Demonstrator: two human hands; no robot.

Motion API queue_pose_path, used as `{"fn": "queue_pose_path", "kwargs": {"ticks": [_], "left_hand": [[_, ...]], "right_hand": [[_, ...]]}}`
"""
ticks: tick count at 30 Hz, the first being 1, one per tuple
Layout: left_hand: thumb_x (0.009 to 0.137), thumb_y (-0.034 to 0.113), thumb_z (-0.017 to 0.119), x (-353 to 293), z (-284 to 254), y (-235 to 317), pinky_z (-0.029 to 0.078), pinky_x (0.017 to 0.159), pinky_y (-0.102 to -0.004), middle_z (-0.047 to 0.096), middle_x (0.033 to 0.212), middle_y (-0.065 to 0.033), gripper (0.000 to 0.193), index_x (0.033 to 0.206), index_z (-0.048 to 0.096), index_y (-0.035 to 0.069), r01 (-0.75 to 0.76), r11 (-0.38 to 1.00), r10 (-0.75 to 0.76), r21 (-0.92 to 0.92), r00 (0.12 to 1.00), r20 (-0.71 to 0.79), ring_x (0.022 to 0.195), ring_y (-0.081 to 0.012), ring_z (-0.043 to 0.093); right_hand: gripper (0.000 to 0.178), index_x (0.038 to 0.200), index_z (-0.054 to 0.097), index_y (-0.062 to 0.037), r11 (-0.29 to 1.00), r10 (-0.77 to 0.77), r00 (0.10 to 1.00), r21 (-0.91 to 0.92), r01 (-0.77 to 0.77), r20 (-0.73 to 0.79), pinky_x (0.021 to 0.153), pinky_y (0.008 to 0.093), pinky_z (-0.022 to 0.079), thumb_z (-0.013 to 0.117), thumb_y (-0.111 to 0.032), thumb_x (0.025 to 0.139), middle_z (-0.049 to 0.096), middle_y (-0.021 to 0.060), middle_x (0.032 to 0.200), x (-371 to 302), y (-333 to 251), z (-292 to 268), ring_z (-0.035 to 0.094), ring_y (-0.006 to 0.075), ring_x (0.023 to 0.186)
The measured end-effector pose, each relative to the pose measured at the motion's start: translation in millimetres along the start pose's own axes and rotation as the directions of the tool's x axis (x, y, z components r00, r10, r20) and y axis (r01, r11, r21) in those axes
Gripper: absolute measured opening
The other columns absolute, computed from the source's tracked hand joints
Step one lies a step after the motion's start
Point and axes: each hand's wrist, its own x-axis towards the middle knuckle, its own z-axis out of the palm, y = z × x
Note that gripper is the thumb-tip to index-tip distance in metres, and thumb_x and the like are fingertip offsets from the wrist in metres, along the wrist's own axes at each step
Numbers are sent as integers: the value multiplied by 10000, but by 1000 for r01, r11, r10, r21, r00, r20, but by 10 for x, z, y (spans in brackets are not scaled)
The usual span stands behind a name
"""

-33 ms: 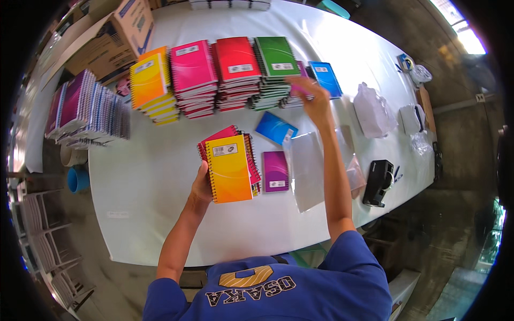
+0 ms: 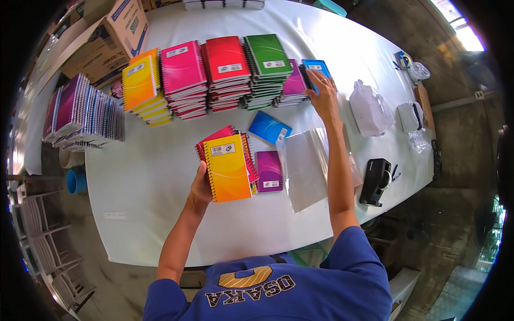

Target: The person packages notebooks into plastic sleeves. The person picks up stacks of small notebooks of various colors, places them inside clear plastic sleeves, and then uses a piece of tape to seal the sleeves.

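Observation:
My left hand [image 2: 201, 186] grips a fanned bundle of spiral notebooks from its left side. A yellow-orange notebook [image 2: 229, 171] lies on top of the bundle, with a pink notebook [image 2: 218, 135] showing behind it. At the back right, my right hand [image 2: 324, 96] reaches over the blue notebooks [image 2: 317, 66], beside the purple notebook stack [image 2: 294, 85]. Its thumb and fingers are apart, and they partly cover the blue covers. A loose blue notebook [image 2: 269, 127] and a small purple notebook [image 2: 269, 172] rest on the table right of the bundle.
Stacks of yellow notebooks [image 2: 140, 85], pink notebooks [image 2: 183, 75], red notebooks [image 2: 227, 61] and green notebooks [image 2: 269, 56] line the back. More notebooks [image 2: 85, 112] stand at far left. Clear plastic sleeves [image 2: 306, 171], a black tape dispenser [image 2: 376, 182] and a white plastic bag [image 2: 370, 109] are at right.
My right hand has shifted from over the purple stack rightward to the blue notebooks, uncovering the purple cover. My left hand still holds its bundle in nearly the same place.

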Motion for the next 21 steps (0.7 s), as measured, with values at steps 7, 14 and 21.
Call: {"fn": "queue_pose_path", "kwargs": {"ticks": [7, 14, 21], "left_hand": [[881, 633, 515, 367, 376, -374, 406, 1032, -392, 515, 1349, -116, 786, 1403, 393, 59, -8, 986, 27, 164, 993, -114, 1225, -243, 507], [907, 571, 524, 470, 369, -639, 384, 1062, -409, 466, 1401, -112, 743, 1428, 351, 71, 56, 995, -51, 83, 997, -62, 1267, -255, 474], [904, 549, 546, 616, 450, -877, 389, 1063, -423, 487, 1382, -118, 736, 1418, 361, 57, 42, 999, -42, 6, 999, -28, 1257, -257, 487]], "right_hand": [[462, 1261, 590, -120, 981, -81, 996, -174, 86, 33, 1042, 417, 405, 622, -26, 810, 590, 146, 1275, -387, 1194, 319, 545, 292, 1209], [458, 1078, 688, -125, 988, -58, 997, 143, 64, -44, 773, 340, 557, 546, 132, 726, 698, 88, 1043, -415, 828, -120, 690, 248, 904], [482, 1108, 658, -148, 997, -73, 979, -50, 65, -189, 807, 358, 535, 580, 96, 699, 689, 72, 1064, -289, 1146, 131, 664, 252, 959]]}}
